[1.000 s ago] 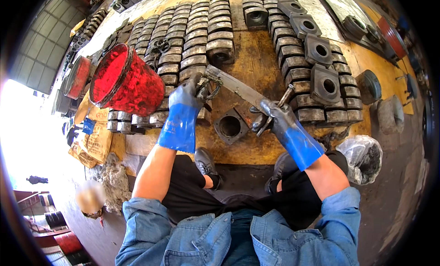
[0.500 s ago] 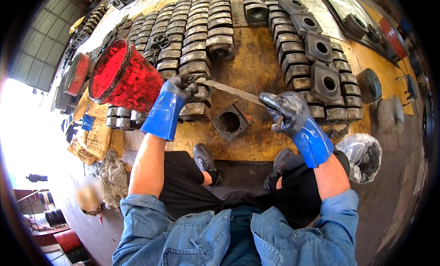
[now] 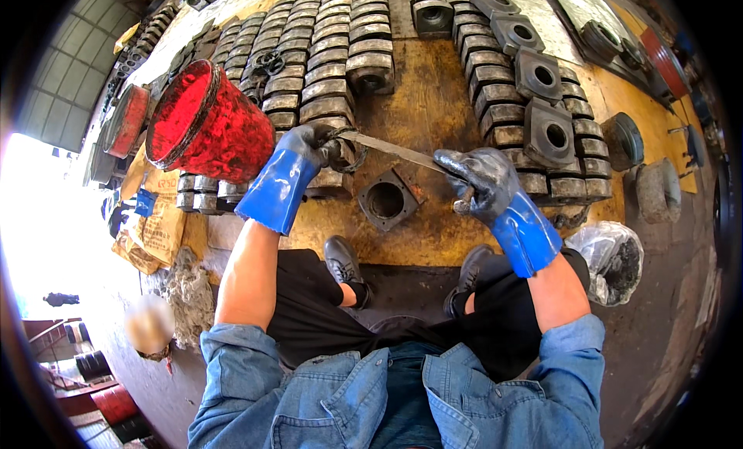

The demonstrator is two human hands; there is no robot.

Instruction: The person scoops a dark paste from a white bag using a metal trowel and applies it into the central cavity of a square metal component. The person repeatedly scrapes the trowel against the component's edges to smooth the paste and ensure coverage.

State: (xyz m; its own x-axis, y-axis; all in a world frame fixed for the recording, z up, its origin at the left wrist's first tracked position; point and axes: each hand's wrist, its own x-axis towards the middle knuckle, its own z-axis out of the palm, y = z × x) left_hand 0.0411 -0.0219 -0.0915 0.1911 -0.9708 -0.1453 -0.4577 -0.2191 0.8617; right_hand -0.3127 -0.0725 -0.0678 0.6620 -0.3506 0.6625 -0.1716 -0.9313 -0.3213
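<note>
My left hand (image 3: 313, 146), in a blue glove with a dark palm, is closed on a thin dark ring (image 3: 357, 161). The ring hangs from its fingers, with part of its rim hidden by the glove. My right hand (image 3: 484, 182), gloved alike, grips a long flat knife (image 3: 398, 152) whose narrow blade points left. The blade's far end meets the upper part of the ring. Below the blade, a square metal block (image 3: 386, 202) with a round hole lies on the worn yellow surface.
A red-smeared bucket (image 3: 232, 132) tilts beside my left forearm. Rows of metal blocks (image 3: 325, 70) stand ahead, with another stack (image 3: 495, 101) at the right. A plastic-lined container (image 3: 604, 256) sits right of my knee; a brown sack (image 3: 159, 225) and matted fibres (image 3: 188, 298) are on the left.
The ring has turned in my left hand, so its round opening now shows. My right hand and the knife have shifted slightly; the blade still reaches the ring.
</note>
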